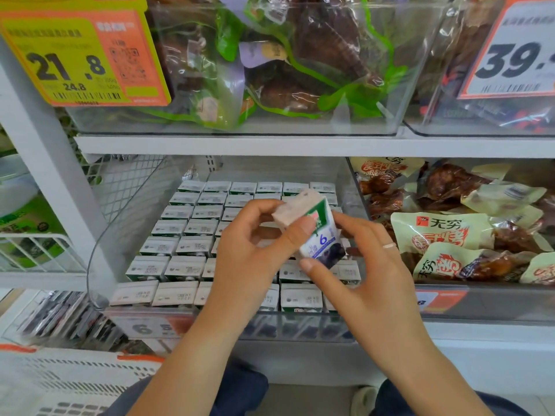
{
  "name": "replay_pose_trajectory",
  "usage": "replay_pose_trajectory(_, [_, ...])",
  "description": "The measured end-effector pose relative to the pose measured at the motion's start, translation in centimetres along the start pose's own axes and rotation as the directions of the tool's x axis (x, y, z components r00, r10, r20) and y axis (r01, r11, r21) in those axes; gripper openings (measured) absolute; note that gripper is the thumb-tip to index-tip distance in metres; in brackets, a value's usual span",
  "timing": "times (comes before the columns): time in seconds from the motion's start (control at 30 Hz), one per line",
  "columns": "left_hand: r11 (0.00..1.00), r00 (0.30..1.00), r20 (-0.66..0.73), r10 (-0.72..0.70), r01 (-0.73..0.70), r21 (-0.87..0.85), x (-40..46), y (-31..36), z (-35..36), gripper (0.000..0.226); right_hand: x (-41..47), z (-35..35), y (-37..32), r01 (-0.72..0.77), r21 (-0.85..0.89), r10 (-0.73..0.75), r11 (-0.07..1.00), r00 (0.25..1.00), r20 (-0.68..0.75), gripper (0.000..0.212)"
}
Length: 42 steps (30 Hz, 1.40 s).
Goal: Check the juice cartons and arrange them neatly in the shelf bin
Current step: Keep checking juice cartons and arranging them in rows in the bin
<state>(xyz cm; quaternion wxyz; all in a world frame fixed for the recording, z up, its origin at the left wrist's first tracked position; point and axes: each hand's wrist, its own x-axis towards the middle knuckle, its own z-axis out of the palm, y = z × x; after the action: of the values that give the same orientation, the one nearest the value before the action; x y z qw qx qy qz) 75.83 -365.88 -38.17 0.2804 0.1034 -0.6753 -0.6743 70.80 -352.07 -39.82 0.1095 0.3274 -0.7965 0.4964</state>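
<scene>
A small juice carton [318,232], white with green, a blue "6" and dark fruit, is held tilted above the clear shelf bin [126,205]. My left hand [255,250] grips its upper end with thumb and fingers. My right hand [366,262], with a ring on one finger, pinches its lower end from the right. Below them, several rows of upright cartons [186,226] fill the bin, tops showing. My hands hide the cartons in the bin's middle.
A clear bin of brown snack packs [456,229] stands to the right. The shelf above carries bins of bagged food [288,70] and price tags [78,58]. A white perforated crate [60,382] sits at lower left. My knees [240,385] are at the bottom.
</scene>
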Motion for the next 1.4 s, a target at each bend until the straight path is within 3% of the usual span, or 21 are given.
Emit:
replay_pose_trajectory(0.13, [0.991,0.997,0.043,0.07,-0.074,0.11,-0.7,-0.3,0.4,0.037,0.0,0.1,-0.3,-0.001,-0.006,0.0,1.0,0.998,-0.063,0.06])
replay_pose_trajectory(0.23, [0.991,0.993,0.078,0.093,-0.1,0.088,-0.9,-0.2,0.4,0.032,-0.1,-0.3,-0.1,-0.008,-0.03,0.005,1.0,0.996,-0.091,0.058])
replay_pose_trajectory(0.33, [0.998,0.991,0.118,0.057,-0.057,-0.004,-0.7,0.2,0.0,0.023,-0.1,-0.6,-0.1,-0.106,0.178,0.123,0.978,0.989,-0.086,0.056])
replay_pose_trajectory(0.4, [1.0,0.99,0.142,-0.017,0.017,0.005,-0.4,0.2,-0.2,0.023,0.0,-0.7,0.0,-0.176,0.366,0.197,0.914,0.98,-0.02,0.054])
replay_pose_trajectory(0.53, [0.988,0.963,0.224,-0.152,0.155,0.003,-0.1,-0.1,-0.3,0.037,0.2,-0.7,-0.4,-0.242,0.544,0.195,0.803,0.97,0.143,0.023])
replay_pose_trajectory(0.63, [0.969,0.926,0.3,-0.231,0.246,-0.012,-0.1,-0.1,-0.4,0.049,0.3,-0.6,-0.6,-0.355,0.629,0.288,0.692,0.934,0.211,0.025])
replay_pose_trajectory(0.73, [0.966,0.915,0.331,-0.23,0.257,-0.038,-0.2,0.0,-0.4,0.046,0.5,-0.5,-0.6,-0.372,0.627,0.289,0.684,0.928,0.236,0.031])
replay_pose_trajectory(0.9, [0.978,0.926,0.326,-0.19,0.207,-0.018,0.2,0.0,-1.1,0.048,0.6,-1.3,0.1,-0.299,0.485,0.215,0.822,0.951,0.222,0.036])
replay_pose_trajectory(1.03, [0.993,0.968,0.231,-0.096,0.076,0.091,0.9,0.0,-2.1,0.045,0.5,-3.1,0.8,-0.059,0.082,0.055,0.995,0.997,0.046,0.023])
replay_pose_trajectory(1.1, [0.989,0.993,0.111,-0.045,0.029,0.142,1.2,-0.4,-2.3,0.047,0.7,-3.9,1.4,-0.012,-0.102,0.005,0.995,0.998,-0.063,0.022])
replay_pose_trajectory(1.17, [0.988,1.0,0.016,0.0,-0.002,0.156,1.6,-0.9,-2.0,0.043,1.1,-4.4,2.2,-0.036,-0.244,0.017,0.969,0.997,-0.079,0.029])
replay_pose_trajectory(1.3, [0.985,0.997,-0.033,0.068,-0.061,0.159,2.6,-1.5,-0.9,0.041,1.2,-4.0,3.5,-0.072,-0.463,0.143,0.883,0.983,0.118,0.042])
replay_pose_trajectory(1.4, [0.981,0.999,0.025,0.048,-0.052,0.187,4.0,-1.8,0.3,0.04,1.4,-3.8,4.0,-0.053,-0.481,0.153,0.875,0.973,0.17,0.036])
